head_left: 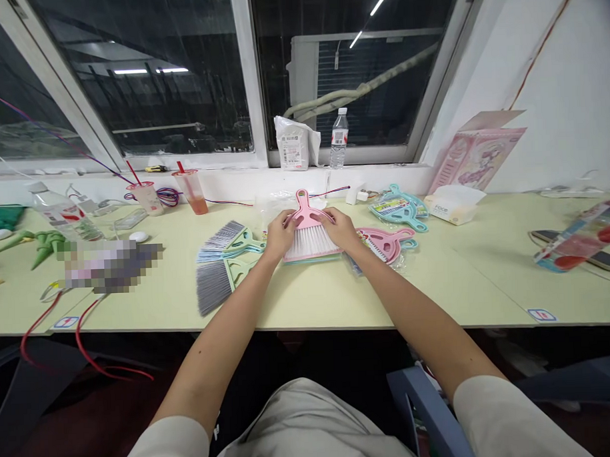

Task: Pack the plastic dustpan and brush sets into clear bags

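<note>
Our left grip [279,236] and right grip [342,228] grasp the pink brush [310,240] between them. Grey-bristled brushes [215,283] lie left of both, a pink dustpan [385,242] right.

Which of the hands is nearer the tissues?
Right. The right hand is at the right edge of the pink brush, left of the tissues; the left hand is at the brush's left edge, farther off.

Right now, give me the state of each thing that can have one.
Pink hand brush, gripped by left hand and right hand
Windowsill water bottle, upright, capped
Tabletop water bottle, capped
Cup of orange drink, upright, partly filled
Pink illustrated carton, top flap open
Grey-bristled brushes, lying flat
Teal dustpan set, lying flat
</note>
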`<state>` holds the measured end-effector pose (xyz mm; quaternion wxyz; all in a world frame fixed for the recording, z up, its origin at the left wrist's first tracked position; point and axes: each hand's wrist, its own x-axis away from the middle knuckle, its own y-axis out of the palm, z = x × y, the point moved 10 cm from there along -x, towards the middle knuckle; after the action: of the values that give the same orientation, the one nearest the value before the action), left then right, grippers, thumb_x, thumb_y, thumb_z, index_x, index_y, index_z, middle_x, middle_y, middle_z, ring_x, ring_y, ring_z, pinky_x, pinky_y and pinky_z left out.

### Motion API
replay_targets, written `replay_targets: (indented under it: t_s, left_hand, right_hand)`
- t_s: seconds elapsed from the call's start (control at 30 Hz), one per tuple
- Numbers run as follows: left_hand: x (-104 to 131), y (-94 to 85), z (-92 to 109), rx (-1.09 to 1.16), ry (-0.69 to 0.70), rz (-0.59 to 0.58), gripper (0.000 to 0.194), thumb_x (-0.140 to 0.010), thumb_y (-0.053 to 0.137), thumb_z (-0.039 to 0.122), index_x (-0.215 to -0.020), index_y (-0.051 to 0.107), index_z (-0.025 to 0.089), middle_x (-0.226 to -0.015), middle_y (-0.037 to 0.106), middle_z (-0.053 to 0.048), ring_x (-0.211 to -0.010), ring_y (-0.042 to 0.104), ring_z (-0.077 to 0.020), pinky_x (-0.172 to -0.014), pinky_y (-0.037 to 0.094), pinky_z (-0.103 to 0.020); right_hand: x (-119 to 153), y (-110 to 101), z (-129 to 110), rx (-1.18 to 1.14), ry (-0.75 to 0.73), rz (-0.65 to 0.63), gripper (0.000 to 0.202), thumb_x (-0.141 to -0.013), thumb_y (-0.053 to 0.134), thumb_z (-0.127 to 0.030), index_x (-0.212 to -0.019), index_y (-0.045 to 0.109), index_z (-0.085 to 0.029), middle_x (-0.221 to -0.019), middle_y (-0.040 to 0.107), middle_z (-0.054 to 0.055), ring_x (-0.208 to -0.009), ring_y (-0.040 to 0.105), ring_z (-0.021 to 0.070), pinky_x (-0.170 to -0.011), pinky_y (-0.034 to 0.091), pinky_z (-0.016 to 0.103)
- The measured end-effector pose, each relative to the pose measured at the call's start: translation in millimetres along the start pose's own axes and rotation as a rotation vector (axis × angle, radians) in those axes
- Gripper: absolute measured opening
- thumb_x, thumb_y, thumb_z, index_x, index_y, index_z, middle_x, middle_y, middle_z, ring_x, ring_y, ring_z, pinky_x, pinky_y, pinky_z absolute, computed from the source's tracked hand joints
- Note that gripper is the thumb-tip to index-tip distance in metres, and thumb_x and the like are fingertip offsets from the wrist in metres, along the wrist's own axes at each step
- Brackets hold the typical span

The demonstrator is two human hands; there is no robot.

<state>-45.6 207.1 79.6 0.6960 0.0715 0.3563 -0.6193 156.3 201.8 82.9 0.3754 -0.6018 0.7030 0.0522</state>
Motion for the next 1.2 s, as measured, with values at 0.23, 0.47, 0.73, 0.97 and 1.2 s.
replay_targets:
  t_s: [0.23,0.47,0.73,0.97,1.2]
  left_hand:
    - [-11.1,10.4,-5.9,-0.040,0.041,0.022,0.021,-0.091,0.069,0.028,-0.109,0.079,0.022,-0.109,0.075,-0.008,-0.106,0.066,-0.0250,-0.097,0.051,-0.038]
    - [-16.2,13.4,-11.8,-0.187,0.037,0.051,0.018,-0.088,0.068,0.019,-0.102,0.080,0.021,-0.101,0.065,-0.010,-0.098,0.062,-0.0256,-0.095,0.049,-0.041]
    - [-15.6,-4.8,10.8,0.008,0.051,0.061,0.018,-0.089,0.068,0.030,-0.105,0.073,0.023,-0.095,0.072,-0.004,-0.087,0.063,-0.0206,-0.082,0.049,-0.033]
    - [-0.9,-5.7,42.6,0.202,0.072,-0.120,0.021,-0.086,0.068,0.033,-0.103,0.068,0.022,-0.107,0.069,-0.004,-0.096,0.062,-0.0190,-0.083,0.051,-0.031]
    - [13.8,28.7,26.8,0.263,-0.003,-0.335,0.019,-0.082,0.064,0.027,-0.101,0.062,0.022,-0.098,0.068,-0.003,-0.093,0.064,-0.0177,-0.086,0.051,-0.032]
  right_hand:
    - [-7.8,3.8,28.6,0.119,0.046,0.027,0.019,-0.091,0.058,-0.026,-0.098,0.074,-0.019,-0.099,0.074,0.006,-0.093,0.064,0.0233,-0.087,0.046,0.036]
    - [-7.4,4.4,36.3,0.274,0.057,0.105,0.018,-0.092,0.062,-0.031,-0.094,0.075,-0.020,-0.092,0.064,0.009,-0.097,0.057,0.0271,-0.096,0.043,0.041]
    - [-6.1,-7.2,2.3,-0.047,0.011,0.105,0.015,-0.088,0.060,-0.032,-0.096,0.067,-0.022,-0.081,0.064,0.001,-0.076,0.056,0.0195,-0.076,0.042,0.032]
    - [-0.8,-3.4,-17.7,-0.358,0.116,-0.117,0.018,-0.078,0.068,-0.038,-0.077,0.067,-0.020,-0.079,0.061,0.000,-0.080,0.054,0.0177,-0.075,0.038,0.030]
    - [18.7,19.2,-7.9,-0.290,0.168,-0.306,0.046,-0.082,0.068,-0.060,-0.065,0.048,-0.022,-0.061,0.044,-0.004,-0.062,0.039,0.0135,-0.062,0.029,0.029]
